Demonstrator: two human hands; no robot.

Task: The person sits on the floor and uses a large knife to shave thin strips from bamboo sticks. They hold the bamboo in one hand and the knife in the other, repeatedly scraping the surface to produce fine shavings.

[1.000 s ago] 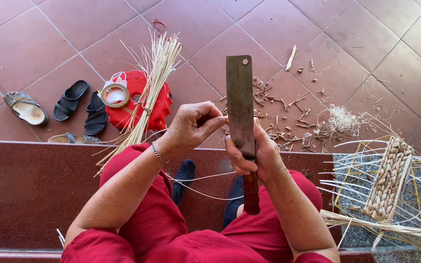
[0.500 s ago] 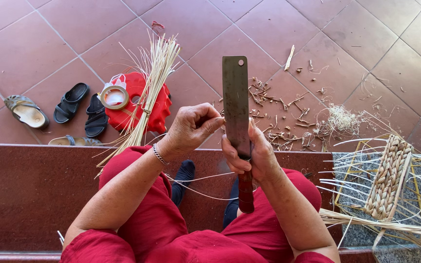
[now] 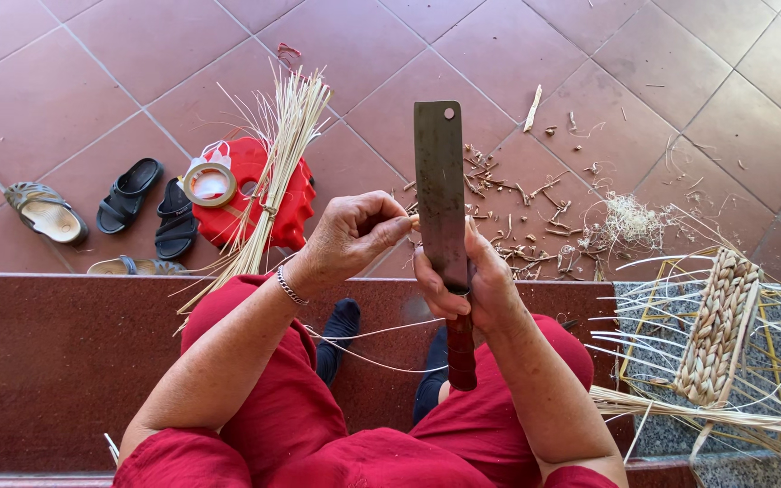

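Observation:
My right hand (image 3: 479, 282) grips a large flat cleaver (image 3: 440, 194) upright, its rectangular blade pointing away from me and its red-brown handle hanging down over my lap. My left hand (image 3: 350, 237) pinches the end of a thin pale cane strip (image 3: 368, 333) against the left edge of the blade. The strip trails down in a loop across my red clothing. A bracelet sits on my left wrist.
A bundle of pale reeds (image 3: 275, 172) lies over a red plastic stool (image 3: 273, 201) with a tape roll (image 3: 210, 183). Sandals (image 3: 128, 203) lie at left. Shavings (image 3: 535, 217) litter the tiles. A half-woven frame with a braided band (image 3: 718, 325) rests at right on the ledge (image 3: 65, 352).
The cleaver and both hands have shifted slightly; my left fingers have drawn the strip a little along the blade edge. Otherwise nothing moved.

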